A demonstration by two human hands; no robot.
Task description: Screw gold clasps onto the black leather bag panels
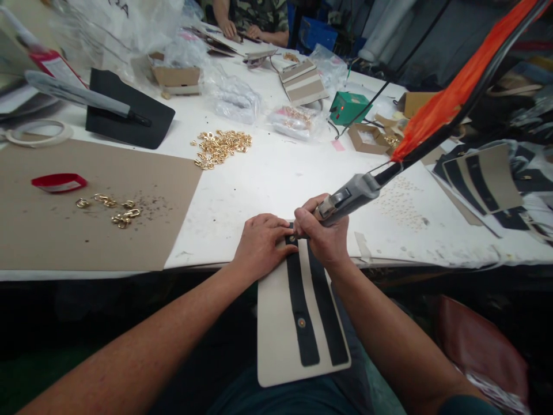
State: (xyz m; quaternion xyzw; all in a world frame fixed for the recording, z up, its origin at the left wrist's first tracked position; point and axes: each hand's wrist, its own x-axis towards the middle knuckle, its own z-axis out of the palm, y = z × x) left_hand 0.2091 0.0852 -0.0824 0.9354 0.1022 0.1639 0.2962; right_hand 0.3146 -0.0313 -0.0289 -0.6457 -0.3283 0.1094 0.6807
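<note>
Holds a grey driver (356,193) clamped in the right hand (327,235), with thumb and fingers wrapped around the lower end and the tip down at the upper fastener (292,238) of the left dark strip (296,282). Presses the left hand (261,245) on the pale panel (274,323), with thumb and fingertips parted around that fastener rather than closed on anything. Lies, as a panel, across the near edge of the white table (276,167), with the top end on the surface and most of the length jutting out over the lap (268,400). Looks partway along: already carries 1 round fastener (301,323) low on the left strip, with a 2nd under the tip, probably unfinished but too covered to be sure. Shows no fastener on the visible length of the right dark strip (328,311); cannot tell about the top, behind the right hand. Offers most room, by judgement, straight ahead, between the gold hardware pile (220,147) and the scattered pale bits (400,199). Stops short, on the left, at the edge of a brown board (142,248). Seems more limited up and right, along the orange-wrapped hose (453,95).
</note>
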